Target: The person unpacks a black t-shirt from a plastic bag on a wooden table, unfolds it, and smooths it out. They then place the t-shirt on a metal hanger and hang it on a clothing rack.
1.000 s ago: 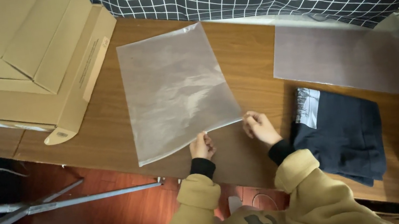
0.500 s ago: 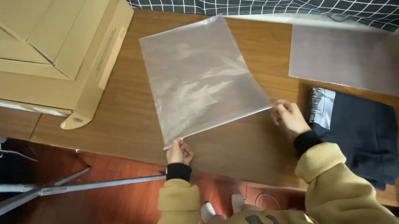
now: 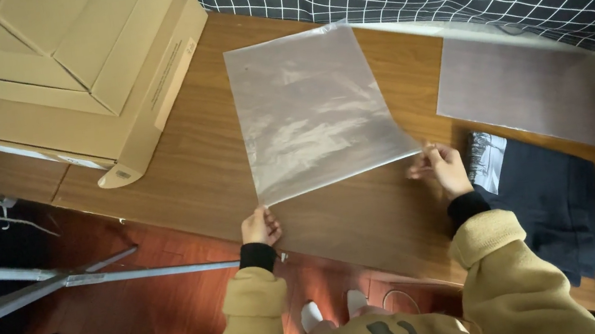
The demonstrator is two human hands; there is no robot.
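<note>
the left hand point(image 3: 260, 227) pinches the near left corner of the clear plastic bag point(image 3: 313, 110) and the right hand point(image 3: 443, 167) grips its near right corner, where a second ago both sat close together at the near edge. the bag now lies spread flat on the wooden bench point(image 3: 189, 167), squarer to the person, with the folded dark garment point(image 3: 551, 205) just beside the right hand and the cardboard boxes point(image 3: 78, 66) off to the left.

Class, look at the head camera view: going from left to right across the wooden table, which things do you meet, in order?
Stack of cardboard boxes → frosted plastic bag held at its near corners by the left hand and right hand → folded dark garment, with a second flat plastic bag behind it.
</note>
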